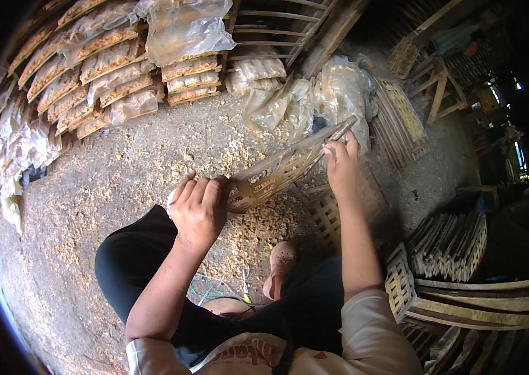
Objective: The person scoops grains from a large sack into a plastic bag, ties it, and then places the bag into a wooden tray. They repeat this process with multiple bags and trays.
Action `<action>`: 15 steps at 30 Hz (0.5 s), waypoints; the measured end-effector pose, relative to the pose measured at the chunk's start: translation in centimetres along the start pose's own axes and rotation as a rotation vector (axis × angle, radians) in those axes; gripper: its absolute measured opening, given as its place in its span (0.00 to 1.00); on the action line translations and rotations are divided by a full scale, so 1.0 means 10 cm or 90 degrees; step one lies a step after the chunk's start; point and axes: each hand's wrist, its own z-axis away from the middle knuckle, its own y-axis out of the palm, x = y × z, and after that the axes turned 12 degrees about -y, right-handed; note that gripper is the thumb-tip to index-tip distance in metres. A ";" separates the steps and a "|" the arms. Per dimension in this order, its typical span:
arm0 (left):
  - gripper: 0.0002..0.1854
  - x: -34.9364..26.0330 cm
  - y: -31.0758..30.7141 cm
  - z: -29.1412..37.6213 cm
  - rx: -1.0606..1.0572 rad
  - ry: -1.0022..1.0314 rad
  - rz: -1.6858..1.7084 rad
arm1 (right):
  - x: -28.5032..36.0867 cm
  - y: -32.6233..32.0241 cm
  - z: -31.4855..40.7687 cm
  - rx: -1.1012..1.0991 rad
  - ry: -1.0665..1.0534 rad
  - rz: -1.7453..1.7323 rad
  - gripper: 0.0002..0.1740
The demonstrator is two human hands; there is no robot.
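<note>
A woven bamboo tray (278, 180) with wooden side strips is held up at a slant above the floor, seen nearly edge-on. My left hand (200, 206) grips its near left end, knuckles up. A bit of something white shows beside that hand, too covered to name. My right hand (343, 164) has its fingers closed on the edge near the far right end. Under the tray, tan crumbs (260, 229) lie thickly on the concrete floor. Another woven tray (323, 218) rests by my right forearm, partly hidden and in shadow.
Stacked trays of crumbly tan slabs (114, 86), partly under plastic sheeting (185, 28), stand at the back left. Crumpled plastic (344, 89) lies ahead. Bamboo trays (398, 122) and bundled slatted racks (449, 246) are on the right. A pink clog (281, 267) is between my legs.
</note>
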 end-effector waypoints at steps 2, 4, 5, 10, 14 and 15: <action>0.08 0.03 0.01 -0.03 -0.010 -0.009 -0.007 | 0.00 -0.01 0.01 0.009 0.010 -0.023 0.06; 0.07 0.07 0.04 -0.04 -0.016 -0.015 -0.005 | -0.05 -0.05 -0.01 0.007 0.033 -0.028 0.05; 0.06 0.08 0.05 -0.04 -0.017 -0.017 -0.013 | -0.08 -0.07 -0.01 0.010 0.079 -0.002 0.05; 0.05 0.08 0.05 -0.07 -0.025 -0.028 -0.015 | -0.20 -0.23 -0.02 0.017 0.189 0.148 0.16; 0.06 0.10 0.06 -0.06 -0.021 -0.024 -0.016 | -0.26 -0.24 -0.04 0.090 0.226 -0.009 0.23; 0.06 0.10 0.06 -0.05 -0.019 -0.024 -0.019 | -0.21 -0.24 -0.08 0.101 0.218 -0.040 0.24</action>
